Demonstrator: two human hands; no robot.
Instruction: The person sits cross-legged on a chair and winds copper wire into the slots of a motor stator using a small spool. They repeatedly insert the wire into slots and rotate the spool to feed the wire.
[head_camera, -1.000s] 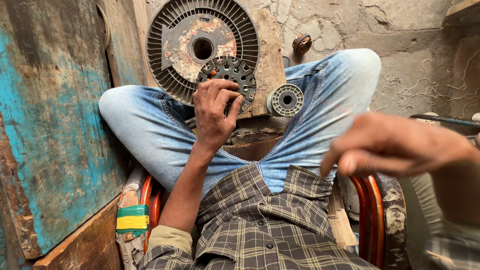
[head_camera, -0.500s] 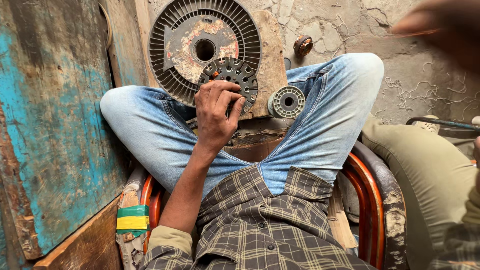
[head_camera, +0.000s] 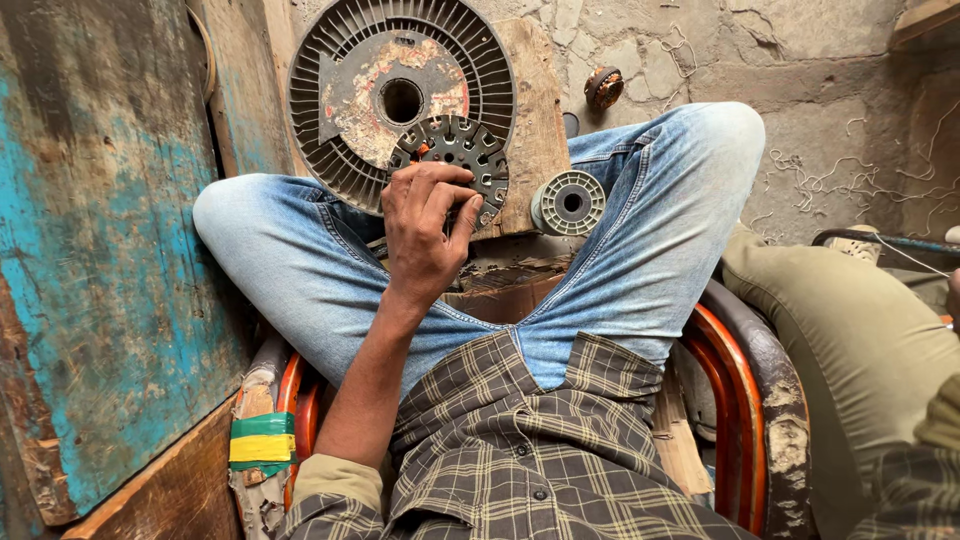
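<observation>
- The left hand (head_camera: 425, 235) has its fingers curled and clamped on the rim of a small dark slotted metal stator disc (head_camera: 455, 160), pressing it flat against the worn wooden board (head_camera: 530, 120), likely to steady it.
- Above the disc, overlapping it, lies a large grey finned round motor cover (head_camera: 400, 95); right of the disc sits a small grey ribbed rotor (head_camera: 570, 203).
- The right hand is out of view.

Single head-worn view, steeply downward, close over lap and workbench.
</observation>
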